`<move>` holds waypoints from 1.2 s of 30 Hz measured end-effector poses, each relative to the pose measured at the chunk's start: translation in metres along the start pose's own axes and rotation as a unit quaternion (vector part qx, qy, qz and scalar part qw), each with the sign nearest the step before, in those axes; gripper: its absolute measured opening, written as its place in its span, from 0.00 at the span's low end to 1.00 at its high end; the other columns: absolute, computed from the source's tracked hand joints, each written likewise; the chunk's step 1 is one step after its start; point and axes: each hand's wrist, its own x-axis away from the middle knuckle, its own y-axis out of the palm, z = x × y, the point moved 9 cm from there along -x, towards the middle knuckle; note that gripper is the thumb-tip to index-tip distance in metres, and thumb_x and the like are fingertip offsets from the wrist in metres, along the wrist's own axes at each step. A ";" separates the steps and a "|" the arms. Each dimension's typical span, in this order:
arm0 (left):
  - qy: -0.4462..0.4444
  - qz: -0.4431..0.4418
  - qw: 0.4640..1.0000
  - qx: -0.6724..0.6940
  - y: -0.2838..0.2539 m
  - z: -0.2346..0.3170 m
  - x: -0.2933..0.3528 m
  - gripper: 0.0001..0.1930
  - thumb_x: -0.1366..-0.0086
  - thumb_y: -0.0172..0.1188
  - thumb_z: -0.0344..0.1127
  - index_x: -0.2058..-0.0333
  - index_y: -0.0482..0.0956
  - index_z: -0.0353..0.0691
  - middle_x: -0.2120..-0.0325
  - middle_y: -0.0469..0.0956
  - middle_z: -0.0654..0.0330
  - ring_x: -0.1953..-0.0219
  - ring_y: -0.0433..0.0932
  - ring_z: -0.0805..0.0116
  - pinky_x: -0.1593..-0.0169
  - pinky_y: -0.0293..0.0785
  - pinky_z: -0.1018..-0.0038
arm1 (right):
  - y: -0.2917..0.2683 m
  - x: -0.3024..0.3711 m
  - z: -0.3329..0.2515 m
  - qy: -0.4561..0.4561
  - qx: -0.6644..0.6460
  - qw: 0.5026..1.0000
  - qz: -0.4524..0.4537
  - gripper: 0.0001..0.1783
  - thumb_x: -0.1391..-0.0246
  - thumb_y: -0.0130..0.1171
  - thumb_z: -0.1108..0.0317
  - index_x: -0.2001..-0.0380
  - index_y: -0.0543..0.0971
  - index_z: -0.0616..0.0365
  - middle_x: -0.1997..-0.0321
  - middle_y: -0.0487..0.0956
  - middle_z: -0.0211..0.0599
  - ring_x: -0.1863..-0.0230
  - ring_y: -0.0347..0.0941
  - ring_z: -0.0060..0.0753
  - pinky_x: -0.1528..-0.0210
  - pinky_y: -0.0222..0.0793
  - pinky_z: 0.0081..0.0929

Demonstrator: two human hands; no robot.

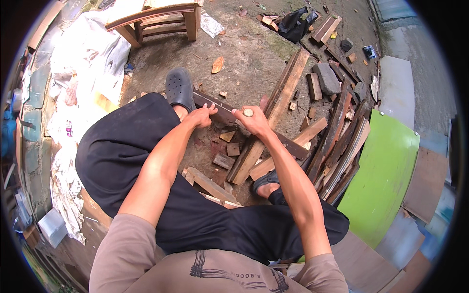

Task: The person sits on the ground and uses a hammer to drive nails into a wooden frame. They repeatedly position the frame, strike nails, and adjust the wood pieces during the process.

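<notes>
A dark, narrow wooden board point(292, 146) slants from beside my left shoe point(179, 89) to the lower right, across a thicker timber beam point(286, 93). My left hand point(201, 116) is at the board's near edge, fingers apart and stretched over it, holding nothing. To its right, my right hand point(252, 121) is closed around a tool's wooden handle point(248, 113). Only the handle's round, pale end shows above the fist. The rest of the tool is hidden, so its kind cannot be made out. Small wood offcuts point(233, 149) lie just below the board.
A wooden stool point(190, 24) stands at the far left. White cloth sheets point(88, 53) spread along the left side. To the right are a grey block point(326, 78), stacked timber strips point(337, 141) and a green panel point(383, 176). A black plastic bag point(297, 25) lies at the back.
</notes>
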 end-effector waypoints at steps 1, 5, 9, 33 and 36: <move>-0.001 -0.006 1.000 -0.001 0.000 0.001 0.000 0.42 0.47 0.45 0.23 0.31 0.56 0.56 0.27 0.43 0.67 0.26 0.44 0.59 0.29 0.53 0.61 | 0.003 -0.005 -0.007 0.005 0.020 1.000 -0.007 0.26 0.47 0.63 0.48 0.84 0.74 0.61 0.86 0.69 0.30 0.80 0.63 0.23 0.75 0.61 0.32; -0.015 -0.018 1.000 -0.008 -0.004 0.006 0.008 0.41 0.44 0.48 0.25 0.30 0.55 0.59 0.27 0.44 0.67 0.26 0.45 0.59 0.28 0.50 0.59 | 0.023 -0.021 -0.029 0.057 0.083 0.993 -0.060 0.29 0.49 0.61 0.43 0.78 0.79 0.64 0.81 0.76 0.43 0.76 0.72 0.37 0.69 0.68 0.39; -0.048 -0.060 0.997 0.028 -0.023 0.025 0.029 0.38 0.39 0.51 0.27 0.30 0.55 0.59 0.27 0.45 0.67 0.27 0.46 0.60 0.28 0.49 0.60 | 0.041 -0.034 -0.024 0.073 0.118 0.988 -0.063 0.31 0.49 0.60 0.41 0.77 0.80 0.64 0.79 0.78 0.47 0.73 0.76 0.42 0.65 0.70 0.41; -0.028 -0.042 0.998 0.026 -0.005 0.004 0.012 0.33 0.41 0.54 0.31 0.35 0.65 0.55 0.29 0.49 0.51 0.27 0.48 0.59 0.28 0.49 0.61 | 0.074 -0.057 -0.034 0.051 0.129 0.989 -0.047 0.29 0.47 0.60 0.41 0.71 0.82 0.63 0.73 0.81 0.52 0.67 0.79 0.50 0.61 0.72 0.43; -0.029 -0.031 0.999 0.012 -0.008 0.006 0.018 0.36 0.40 0.53 0.32 0.31 0.58 0.55 0.30 0.50 0.47 0.27 0.50 0.60 0.28 0.48 0.63 | 0.071 -0.049 -0.031 0.056 0.096 0.989 -0.096 0.30 0.47 0.61 0.40 0.73 0.81 0.63 0.77 0.79 0.46 0.71 0.75 0.39 0.64 0.70 0.39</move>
